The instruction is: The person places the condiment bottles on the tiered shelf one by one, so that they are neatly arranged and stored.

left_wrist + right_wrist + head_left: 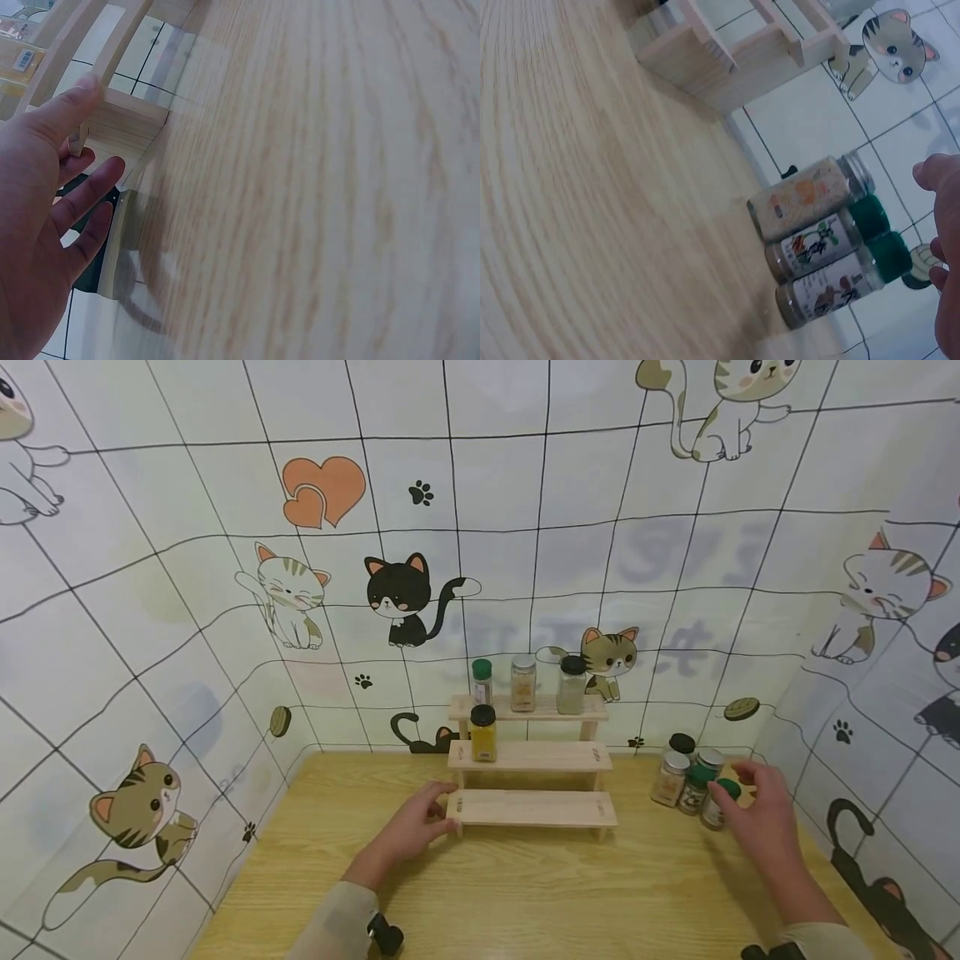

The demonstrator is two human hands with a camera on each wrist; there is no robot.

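A three-tier wooden spice rack (532,808) stands against the back wall. My left hand (408,825) pinches the left end of its lowest shelf; in the left wrist view the thumb (79,94) lies on the plank with a finger beneath. My right hand (771,814) hovers beside the spice jars on the right, fingers apart and holding nothing. Closest to it is a green-capped jar (720,806). Around that stand another green-capped jar (693,789), a silver-capped jar (669,779), a second silver-capped jar (708,760) and a black-capped jar (682,743).
On the top shelf are a green-capped jar (482,683), a clear-lidded jar (523,683) and a black-capped jar (572,687). A yellow spice jar (483,735) sits at the left of the middle shelf. Cat-print sheeting (495,560) surrounds the wooden table (525,893).
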